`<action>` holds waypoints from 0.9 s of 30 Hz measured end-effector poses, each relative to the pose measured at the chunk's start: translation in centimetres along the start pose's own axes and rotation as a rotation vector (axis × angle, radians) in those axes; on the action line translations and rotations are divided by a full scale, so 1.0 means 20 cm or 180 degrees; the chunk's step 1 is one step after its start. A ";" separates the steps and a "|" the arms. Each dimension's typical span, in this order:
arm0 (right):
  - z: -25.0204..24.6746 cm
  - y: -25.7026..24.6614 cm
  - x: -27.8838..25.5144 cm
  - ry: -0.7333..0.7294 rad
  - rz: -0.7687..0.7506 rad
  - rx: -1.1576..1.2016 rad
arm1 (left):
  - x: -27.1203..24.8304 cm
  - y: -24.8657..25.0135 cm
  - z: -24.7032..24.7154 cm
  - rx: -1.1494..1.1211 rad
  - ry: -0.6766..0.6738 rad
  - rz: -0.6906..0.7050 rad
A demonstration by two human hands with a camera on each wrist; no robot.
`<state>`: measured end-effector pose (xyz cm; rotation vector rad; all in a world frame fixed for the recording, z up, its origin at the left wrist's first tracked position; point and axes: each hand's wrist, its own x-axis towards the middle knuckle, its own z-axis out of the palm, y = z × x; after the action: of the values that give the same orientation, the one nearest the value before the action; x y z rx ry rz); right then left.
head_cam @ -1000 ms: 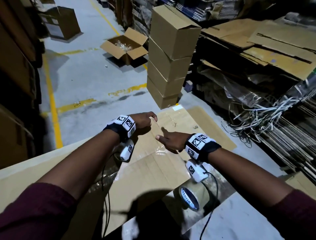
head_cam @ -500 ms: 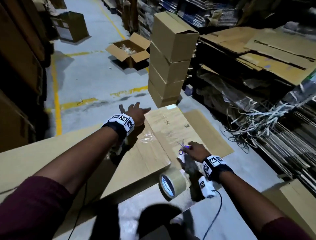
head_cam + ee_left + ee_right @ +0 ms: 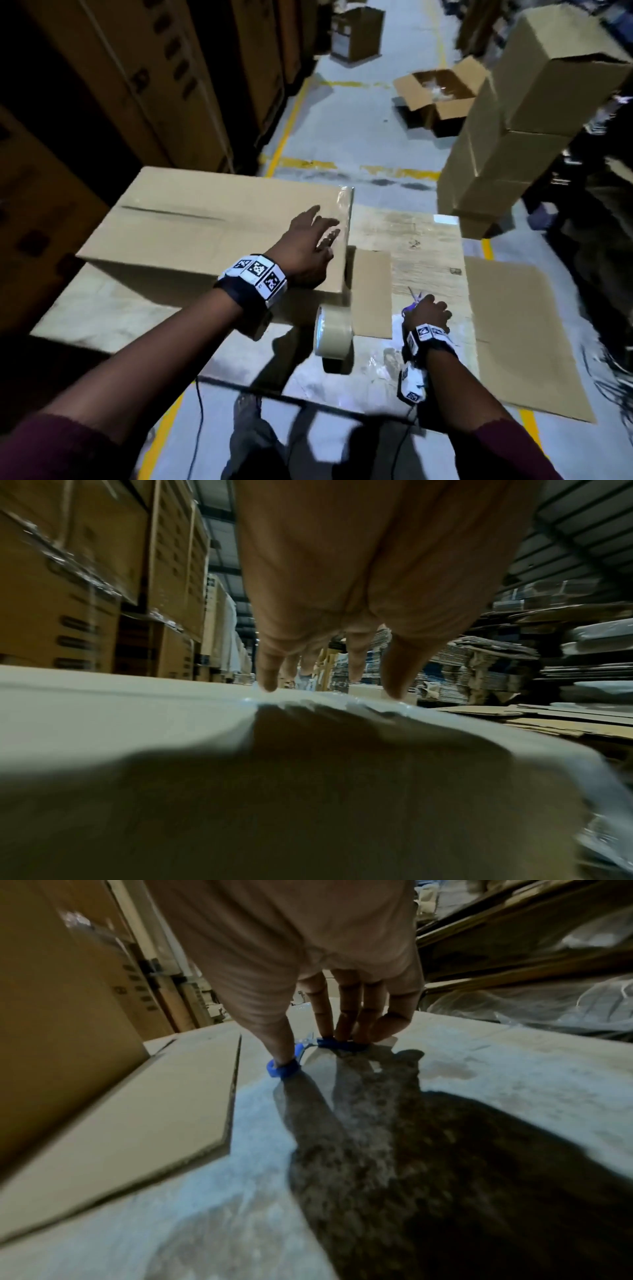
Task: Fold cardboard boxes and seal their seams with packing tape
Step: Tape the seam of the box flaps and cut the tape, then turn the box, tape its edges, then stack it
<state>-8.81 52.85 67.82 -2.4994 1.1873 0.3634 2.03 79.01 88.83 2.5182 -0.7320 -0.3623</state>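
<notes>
1. Since half a second ago, the box has swung round to the left part of the surface, and the left hand has come onto its top from the far edge.
2. The left hand lies flat near the box's right edge, fingers straight and spread, beside the shiny tape along that edge.
3. The right hand stays low on the surface near its right side, thumb and fingers curled into the blue handles of the scissors, which lie on the surface.
4. The tape roll stands on edge by the near edge, between the two wrists, just beside the box's near right corner.
5. A loose flap lies flat beside the box.
</notes>
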 end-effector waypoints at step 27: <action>-0.66 -0.53 -0.50 -0.1143 -0.2358 0.1411 | -0.46 0.22 0.57 -0.3817 0.0483 -0.2423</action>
<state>-5.69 60.54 85.62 -2.1569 0.1384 0.2835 -11.68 76.71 82.57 1.5027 0.4729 -0.6073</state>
